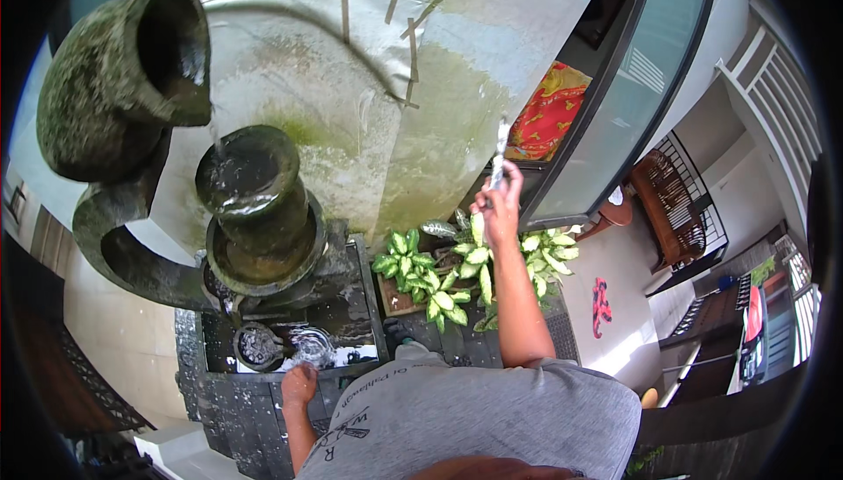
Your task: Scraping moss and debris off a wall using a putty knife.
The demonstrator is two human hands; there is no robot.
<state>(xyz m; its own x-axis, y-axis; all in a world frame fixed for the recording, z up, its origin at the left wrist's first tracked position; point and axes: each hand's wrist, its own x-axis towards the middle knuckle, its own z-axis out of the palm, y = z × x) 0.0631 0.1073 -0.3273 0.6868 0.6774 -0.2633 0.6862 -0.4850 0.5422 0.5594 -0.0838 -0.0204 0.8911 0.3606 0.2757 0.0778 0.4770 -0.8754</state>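
My right hand [500, 206] is raised in front of the weathered wall [454, 98], its fingers closed around a narrow, whitish, scraper-like tool [500, 150]. The tool's far end points up the wall; its exact kind is unclear. Lower left, my left hand [299, 384] is beside the near rim of the fountain's pool [342, 369], fingers curled; whether it holds anything cannot be seen. Paint is patchy and greenish on the wall, with brown tape strips [413, 52] and a whitish sheet or patch near the top.
A tipped stone jar [99, 91] pours water into a stone bowl [247, 170] at left. Potted variegated plants [448, 282] stand under my right forearm. An open glass window [606, 118] juts out at right, near a red-and-yellow cloth [550, 111]. Further right is a wooden bench [665, 210].
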